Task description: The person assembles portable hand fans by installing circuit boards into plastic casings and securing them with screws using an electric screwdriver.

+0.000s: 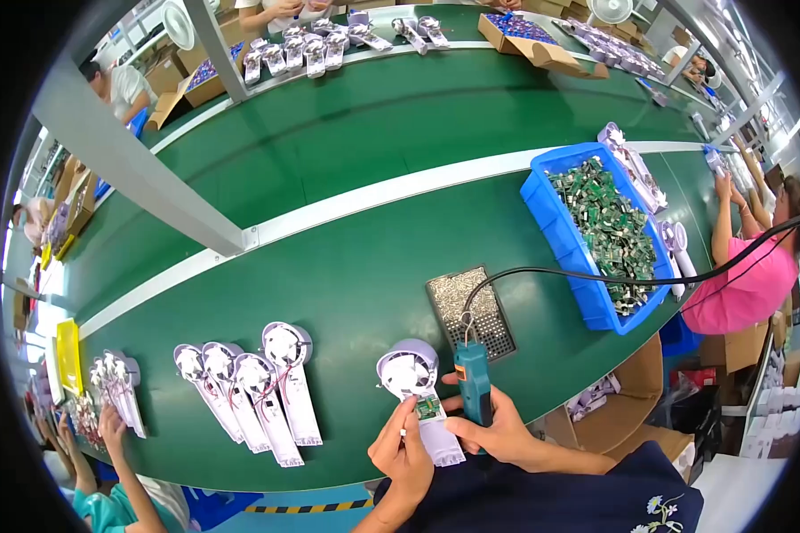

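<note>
A lavender-and-white handheld fan housing (442, 444) lies in front of me at the table's near edge, its round head (407, 369) pointing away. A small green circuit board (429, 408) sits in the upper handle. My left hand (402, 451) is closed at the housing's left side, its fingertips against the board's edge; a small white spot shows between the fingers. In my right hand (498, 433) is a teal electric screwdriver (474, 384), cable end up, just right of the housing. The driver's tip is hidden.
Beyond the screwdriver lies a metal tray of screws (473, 306). A blue bin of circuit boards (560, 226) stands at right, with a black cable (587, 277) crossing it. Several fan housings (256, 382) lie at left. Co-workers sit on both sides; an open carton (627, 400) is below right.
</note>
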The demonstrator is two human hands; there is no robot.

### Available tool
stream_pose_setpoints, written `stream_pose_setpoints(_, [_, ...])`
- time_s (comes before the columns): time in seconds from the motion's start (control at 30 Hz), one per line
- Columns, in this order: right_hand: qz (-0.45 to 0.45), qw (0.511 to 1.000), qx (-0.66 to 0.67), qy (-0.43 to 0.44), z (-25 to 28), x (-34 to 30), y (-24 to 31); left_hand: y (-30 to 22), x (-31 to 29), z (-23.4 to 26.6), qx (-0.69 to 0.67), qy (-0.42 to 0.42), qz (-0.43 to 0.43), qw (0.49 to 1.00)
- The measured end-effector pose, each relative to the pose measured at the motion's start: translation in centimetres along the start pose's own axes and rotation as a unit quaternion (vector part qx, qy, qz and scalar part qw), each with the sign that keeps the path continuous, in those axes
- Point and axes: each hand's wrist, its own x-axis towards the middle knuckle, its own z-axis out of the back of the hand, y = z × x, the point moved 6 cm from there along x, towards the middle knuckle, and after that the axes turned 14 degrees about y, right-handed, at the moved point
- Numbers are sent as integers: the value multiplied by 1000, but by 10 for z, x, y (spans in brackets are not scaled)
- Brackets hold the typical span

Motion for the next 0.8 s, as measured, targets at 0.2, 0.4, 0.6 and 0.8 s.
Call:
stream_pose_setpoints(0.2, [-6, 999, 50, 8, 4, 2, -6, 4, 2, -3, -25, -14, 0, 1000])
stream_pose_setpoints(0.4, [14, 999, 52, 9, 2, 3, -6, 9, -2, -4, -49, 7, 43, 998])
stream_pose_setpoints(0.6, [4, 1000, 28, -8, 2, 4, -5, -3, 4, -3, -40, -19, -8, 999])
stream_pose_setpoints(0.8, [13, 1000, 8, -18, 1, 3, -4, -3, 2, -1, -20, -17, -25, 999])
